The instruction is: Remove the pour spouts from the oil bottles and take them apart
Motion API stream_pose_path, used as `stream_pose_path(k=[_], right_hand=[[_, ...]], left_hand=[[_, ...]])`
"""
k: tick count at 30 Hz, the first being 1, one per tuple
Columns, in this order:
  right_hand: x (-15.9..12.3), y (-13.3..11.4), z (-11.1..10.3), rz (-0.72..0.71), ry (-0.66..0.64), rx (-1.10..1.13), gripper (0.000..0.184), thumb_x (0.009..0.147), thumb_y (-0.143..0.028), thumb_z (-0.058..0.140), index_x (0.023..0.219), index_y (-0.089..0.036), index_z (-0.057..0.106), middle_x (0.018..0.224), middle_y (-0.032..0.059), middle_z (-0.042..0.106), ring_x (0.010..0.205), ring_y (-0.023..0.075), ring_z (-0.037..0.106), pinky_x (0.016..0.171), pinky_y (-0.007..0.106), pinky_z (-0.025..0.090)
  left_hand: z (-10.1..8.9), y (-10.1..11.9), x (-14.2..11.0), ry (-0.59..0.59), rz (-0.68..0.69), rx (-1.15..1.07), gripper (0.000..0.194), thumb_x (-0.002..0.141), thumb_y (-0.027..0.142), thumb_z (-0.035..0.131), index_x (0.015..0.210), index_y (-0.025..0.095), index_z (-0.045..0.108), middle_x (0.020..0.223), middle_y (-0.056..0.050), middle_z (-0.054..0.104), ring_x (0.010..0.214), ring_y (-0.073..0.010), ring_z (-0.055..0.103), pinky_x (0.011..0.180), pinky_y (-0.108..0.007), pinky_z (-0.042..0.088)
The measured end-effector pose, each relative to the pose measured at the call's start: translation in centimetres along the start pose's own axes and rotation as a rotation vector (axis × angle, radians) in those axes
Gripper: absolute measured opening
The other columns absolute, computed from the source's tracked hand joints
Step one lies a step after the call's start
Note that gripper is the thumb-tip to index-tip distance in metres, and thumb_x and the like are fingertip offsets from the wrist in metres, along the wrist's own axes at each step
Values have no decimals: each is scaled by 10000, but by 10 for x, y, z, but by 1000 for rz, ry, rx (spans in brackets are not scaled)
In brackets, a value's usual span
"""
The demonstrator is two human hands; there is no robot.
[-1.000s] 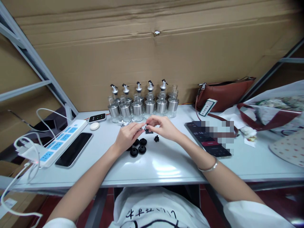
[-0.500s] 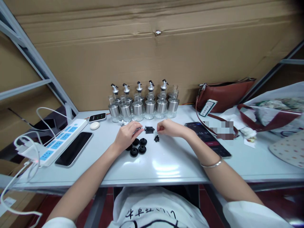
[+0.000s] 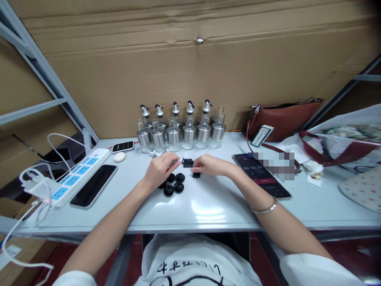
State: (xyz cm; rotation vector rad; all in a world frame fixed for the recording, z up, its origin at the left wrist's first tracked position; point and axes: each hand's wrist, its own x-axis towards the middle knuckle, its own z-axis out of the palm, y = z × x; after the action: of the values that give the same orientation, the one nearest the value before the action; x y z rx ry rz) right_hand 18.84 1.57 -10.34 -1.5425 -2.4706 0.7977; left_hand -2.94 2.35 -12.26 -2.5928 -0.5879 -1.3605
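Note:
My left hand (image 3: 158, 171) is closed in a pinch; a sliver of something silvery shows at its fingertips, mostly hidden. Just beyond it lie silver pourer spouts (image 3: 154, 153), partly covered by the hand. My right hand (image 3: 210, 165) has its fingers bent together over a small heap of tiny black parts (image 3: 196, 175); whether one is between the fingertips is hidden. Between both hands lies a bundle of thin black tubes (image 3: 187, 163). Several round black stoppers (image 3: 179, 187) sit nearer me, below the left hand.
Two rows of glass bottles with steel sleeves (image 3: 189, 133) stand behind, several in back topped with pourers. At left are a power strip (image 3: 77, 174), a phone (image 3: 94, 186), a white disc (image 3: 119, 157) and a small device (image 3: 123, 147). Right: another phone (image 3: 262, 176), brown bag (image 3: 285, 119).
My right hand has moved slightly down and left, from beside the black tubes to over the tiny black parts. My left hand stays nearly still in its pinch.

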Motion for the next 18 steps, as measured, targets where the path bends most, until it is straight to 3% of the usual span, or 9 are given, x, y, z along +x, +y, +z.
stream_pose_path(k=[5, 11, 18], right_hand=[[-1, -1, -3, 5, 5, 36, 349, 844, -326, 457, 555, -158, 558, 527, 12, 572, 487, 109, 454, 532, 250, 355], [-2, -6, 4, 6, -10, 58, 211, 796, -317, 580, 665, -153, 606, 509, -7, 565, 454, 106, 480, 501, 235, 354], [0, -7, 5, -13, 38, -24, 237, 855, -271, 495, 671, -161, 596, 509, -5, 547, 477, 112, 471, 534, 238, 344]], left_hand=[[0, 0, -1, -4, 2, -5, 70, 881, 221, 532, 913, 160, 540, 825, -47, 650, 752, -132, 625, 662, -236, 502], [0, -1, -1, -14, -4, -2, 64, 880, 211, 536, 913, 157, 537, 823, -47, 645, 740, -129, 620, 652, -230, 496], [0, -1, -2, -25, -8, -3, 69, 879, 213, 540, 922, 160, 531, 832, -43, 640, 741, -126, 614, 654, -232, 498]])
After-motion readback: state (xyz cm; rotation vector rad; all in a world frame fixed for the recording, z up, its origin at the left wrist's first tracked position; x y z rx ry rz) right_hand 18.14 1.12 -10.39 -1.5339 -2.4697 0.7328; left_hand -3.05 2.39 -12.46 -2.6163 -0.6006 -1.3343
